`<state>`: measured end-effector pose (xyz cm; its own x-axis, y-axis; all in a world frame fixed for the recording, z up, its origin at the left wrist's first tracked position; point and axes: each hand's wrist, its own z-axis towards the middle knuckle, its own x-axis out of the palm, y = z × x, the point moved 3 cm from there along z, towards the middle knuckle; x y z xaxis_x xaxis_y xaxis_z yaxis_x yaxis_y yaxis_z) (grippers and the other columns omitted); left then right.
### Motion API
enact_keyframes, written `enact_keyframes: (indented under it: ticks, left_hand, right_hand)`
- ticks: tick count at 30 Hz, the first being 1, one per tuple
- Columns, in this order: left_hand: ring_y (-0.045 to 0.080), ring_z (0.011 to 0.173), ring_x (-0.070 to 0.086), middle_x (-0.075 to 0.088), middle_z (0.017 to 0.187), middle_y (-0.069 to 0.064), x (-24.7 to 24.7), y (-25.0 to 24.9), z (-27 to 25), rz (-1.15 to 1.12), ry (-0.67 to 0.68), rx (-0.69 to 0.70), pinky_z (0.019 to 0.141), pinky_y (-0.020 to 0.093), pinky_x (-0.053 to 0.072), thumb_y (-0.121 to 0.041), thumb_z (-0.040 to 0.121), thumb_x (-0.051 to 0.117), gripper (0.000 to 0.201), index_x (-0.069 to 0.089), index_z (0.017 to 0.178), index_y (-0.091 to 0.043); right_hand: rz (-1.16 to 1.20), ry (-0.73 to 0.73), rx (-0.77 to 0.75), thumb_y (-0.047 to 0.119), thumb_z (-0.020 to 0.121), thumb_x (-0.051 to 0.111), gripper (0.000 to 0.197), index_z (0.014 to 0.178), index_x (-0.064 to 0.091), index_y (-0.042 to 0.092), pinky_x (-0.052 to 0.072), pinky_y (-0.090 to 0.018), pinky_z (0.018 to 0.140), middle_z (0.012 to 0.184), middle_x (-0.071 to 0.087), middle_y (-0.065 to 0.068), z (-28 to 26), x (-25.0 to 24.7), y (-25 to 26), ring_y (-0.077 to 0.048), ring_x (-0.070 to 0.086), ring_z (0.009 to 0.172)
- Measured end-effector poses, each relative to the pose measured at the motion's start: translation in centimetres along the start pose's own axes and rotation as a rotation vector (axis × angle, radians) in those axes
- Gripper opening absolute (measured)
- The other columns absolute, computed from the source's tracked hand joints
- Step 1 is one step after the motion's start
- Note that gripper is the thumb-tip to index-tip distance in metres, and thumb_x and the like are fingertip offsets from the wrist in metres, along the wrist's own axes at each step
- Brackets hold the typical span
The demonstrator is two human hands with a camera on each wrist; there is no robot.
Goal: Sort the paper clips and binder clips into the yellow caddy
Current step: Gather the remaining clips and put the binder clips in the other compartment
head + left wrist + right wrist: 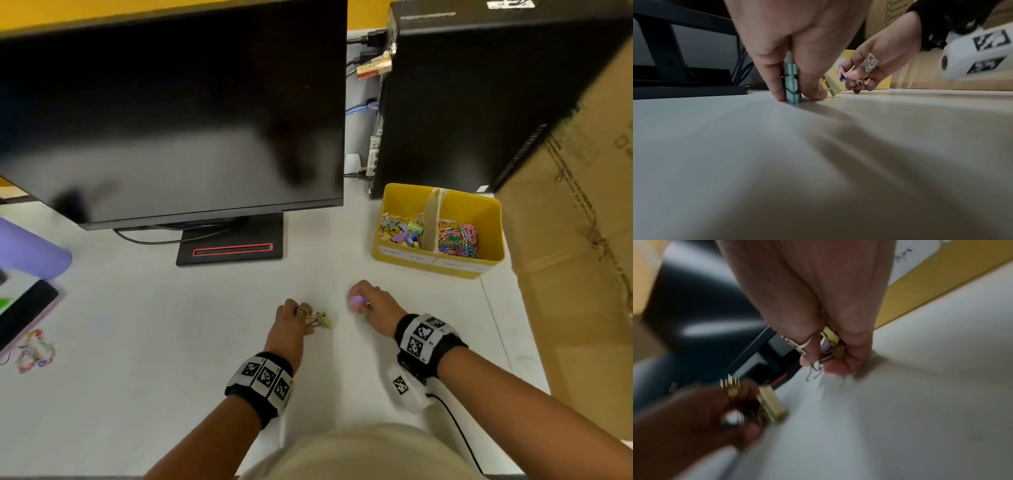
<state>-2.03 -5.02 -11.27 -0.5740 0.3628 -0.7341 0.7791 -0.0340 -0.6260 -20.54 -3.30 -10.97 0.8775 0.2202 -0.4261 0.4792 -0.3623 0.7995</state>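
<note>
The yellow caddy stands at the right on the white desk, with binder clips in its left compartment and coloured paper clips in its right one. My left hand pinches a pale blue binder clip upright against the desk. A pale yellow binder clip lies at its fingertips; whether it is held I cannot tell. Just to the right, my right hand grips a purple binder clip and a yellowish one, wire handles dangling.
A black monitor on its stand base fills the back left. A black PC tower rises behind the caddy, a cardboard box beside it. A phone, a purple cylinder and a colourful trinket sit far left.
</note>
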Motion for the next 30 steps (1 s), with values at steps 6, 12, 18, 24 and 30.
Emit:
enact_keyframes:
  ticks: [6,12,18,24,30]
  left_hand:
    - [0.024,0.119,0.046,0.044,0.133,0.011,1.3,0.3,0.4,0.263,0.191,0.077,0.105,0.026,0.039,-0.006,0.096,0.044,0.031,0.051,0.125,-0.003]
    - [0.021,0.091,0.056,0.059,0.098,0.008,-1.0,-1.3,0.8,-0.139,0.266,-0.044,0.070,0.019,0.042,-0.017,0.092,0.054,0.027,0.055,0.116,-0.004]
    - [0.009,0.063,0.044,0.047,0.073,0.000,-4.0,-10.2,2.2,-0.773,0.484,-0.101,0.058,0.018,0.039,-0.006,0.094,0.049,0.019,0.049,0.108,-0.019]
    - [0.006,0.055,0.054,0.058,0.067,-0.001,-3.5,-21.0,8.2,-0.797,0.506,-0.116,0.052,0.017,0.044,-0.005,0.095,0.046,0.020,0.055,0.082,-0.018]
    - [0.022,0.085,0.054,0.053,0.095,0.009,-0.6,-22.3,12.1,-0.637,0.528,-0.226,0.094,0.038,0.049,-0.020,0.095,0.041,0.027,0.045,0.068,-0.020]
  right_hand:
    - [1.196,0.148,0.403,0.006,0.090,0.042,0.023,0.070,0.053,0.013,0.038,-0.014,0.038,0.052,0.049,0.001,-1.0,0.8,1.6,-0.010,0.050,0.044]
    - [1.334,0.079,0.526,0.024,0.088,0.043,0.039,0.050,0.036,0.018,0.018,-0.011,0.025,0.034,0.036,0.005,-0.6,0.8,1.9,-0.005,0.035,0.028]
    - [1.194,-0.002,0.313,0.026,0.092,0.043,0.040,0.053,0.037,0.020,0.020,-0.012,0.023,0.042,0.037,0.008,-1.3,-5.6,5.6,-0.003,0.034,0.030]
    - [1.073,-0.531,0.307,0.029,0.093,0.044,0.028,0.068,0.045,0.018,0.032,-0.018,0.040,0.064,0.044,0.001,-1.0,-14.4,7.4,-0.011,0.040,0.050]
    - [0.972,-0.282,0.331,0.052,0.093,0.030,0.062,0.135,0.033,0.006,0.034,-0.046,0.106,0.140,0.042,-0.018,-0.5,-15.2,6.9,-0.031,0.047,0.120]
